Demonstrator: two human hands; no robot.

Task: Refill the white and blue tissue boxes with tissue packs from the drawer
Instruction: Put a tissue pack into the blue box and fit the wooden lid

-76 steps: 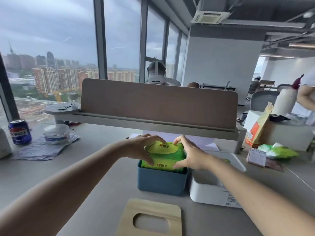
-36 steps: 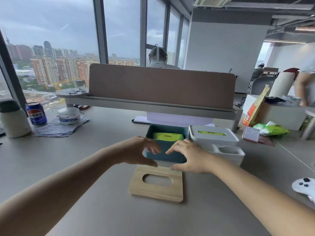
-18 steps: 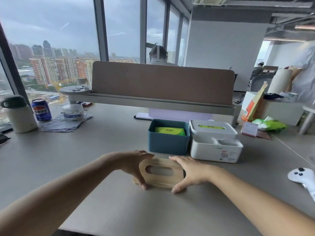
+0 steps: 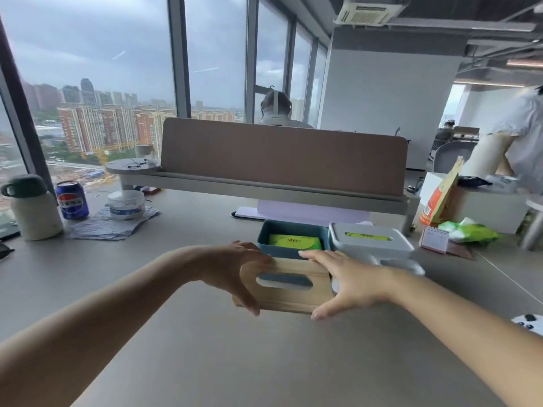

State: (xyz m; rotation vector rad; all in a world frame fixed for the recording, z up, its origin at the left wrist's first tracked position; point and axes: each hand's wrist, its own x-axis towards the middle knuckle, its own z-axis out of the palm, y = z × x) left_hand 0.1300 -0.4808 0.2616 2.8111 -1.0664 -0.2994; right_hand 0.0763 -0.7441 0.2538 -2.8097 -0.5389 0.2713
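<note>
Rectangular pale wooden lid with an oval slot (image 4: pixel 286 284): held tilted just above the grey desk top (image 4: pixel 176 333), directly in front of the open blue tissue box; blue shows through the slot.
Left hand (image 4: pixel 232 273): clamped on the lid's left edge, thumb on the near side, fingers on the far side.
Right hand (image 4: pixel 349 282): clamped on the lid's right edge, thumb near, fingers far.
Blue rectangular tissue box (image 4: pixel 289 248): lidless, holds a yellow-green tissue pack (image 4: pixel 294 241) with small red print, unreadable.
White tissue box with a grey-white slotted lid (image 4: pixel 370 245): touching the blue box's right side; yellow-green shows through its slot.
Brown desk divider panel (image 4: pixel 282 155): far side, beyond both boxes.
Blue Pepsi can (image 4: pixel 72 200): far left, logo readable, beside a cream flask with a dark green cap (image 4: pixel 33 207).
Small desk calendar (image 4: pixel 434 240): right of the white box, writing illegible.
Orange-and-tan paper bag (image 4: pixel 440 198): far right, print unreadable.
</note>
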